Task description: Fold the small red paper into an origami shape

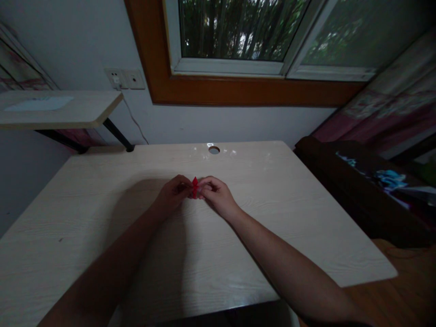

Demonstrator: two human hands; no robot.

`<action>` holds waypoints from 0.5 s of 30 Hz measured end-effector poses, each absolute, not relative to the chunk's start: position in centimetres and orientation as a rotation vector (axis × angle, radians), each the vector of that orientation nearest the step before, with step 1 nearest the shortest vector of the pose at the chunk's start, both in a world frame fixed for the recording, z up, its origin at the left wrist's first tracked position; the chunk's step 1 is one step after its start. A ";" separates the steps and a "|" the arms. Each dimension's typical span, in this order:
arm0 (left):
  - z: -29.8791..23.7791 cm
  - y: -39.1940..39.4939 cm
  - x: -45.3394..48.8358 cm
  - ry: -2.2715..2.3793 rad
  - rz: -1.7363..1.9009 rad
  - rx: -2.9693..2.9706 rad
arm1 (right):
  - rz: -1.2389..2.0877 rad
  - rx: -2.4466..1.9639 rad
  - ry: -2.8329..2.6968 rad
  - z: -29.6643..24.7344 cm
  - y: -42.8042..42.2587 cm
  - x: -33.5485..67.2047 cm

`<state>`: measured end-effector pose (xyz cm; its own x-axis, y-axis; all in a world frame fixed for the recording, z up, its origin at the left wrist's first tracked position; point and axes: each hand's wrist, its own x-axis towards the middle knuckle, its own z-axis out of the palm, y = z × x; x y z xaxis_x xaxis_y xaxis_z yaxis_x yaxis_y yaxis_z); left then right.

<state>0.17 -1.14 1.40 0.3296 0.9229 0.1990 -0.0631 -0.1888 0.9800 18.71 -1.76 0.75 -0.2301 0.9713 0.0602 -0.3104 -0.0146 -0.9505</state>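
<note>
Forearms (279, 254) converge, left grip (172, 193) and right grip (220, 194) pinching a red piece (195, 182).

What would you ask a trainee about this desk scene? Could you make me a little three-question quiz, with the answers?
1. Multiple choice: what is between the fingertips of the left hand and the right hand?
A) a green cup
B) a small red pointed piece
C) a yellow pencil

2. True or false: the round hole in the desk lies farther from the person than the hands do.

3. Fill in: a pale cable hangs down from a ____ on the wall.

Key: 1: B. 2: true. 3: socket.
</note>
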 end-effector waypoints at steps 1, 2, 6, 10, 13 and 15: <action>1.4 -1.1 0.1 0.812 1.105 1.473 | 1.496 -0.829 -1.151 0.8 -1.8 18.7; 1.5 -1.1 0.1 0.794 1.108 1.478 | 1.492 -0.827 -1.155 0.8 -1.8 18.7; 1.7 -1.1 0.1 0.821 1.105 1.504 | 1.486 -0.840 -1.163 1.1 -1.9 18.8; 1.9 -1.2 0.2 0.861 1.094 1.496 | 1.478 -0.852 -1.176 1.1 -1.9 18.8; 2.0 -1.2 0.1 0.840 1.113 1.473 | 1.469 -0.838 -1.172 1.0 -1.9 18.8; 1.9 -1.2 0.1 0.841 1.119 1.463 | 1.468 -0.824 -1.169 0.9 -1.8 18.9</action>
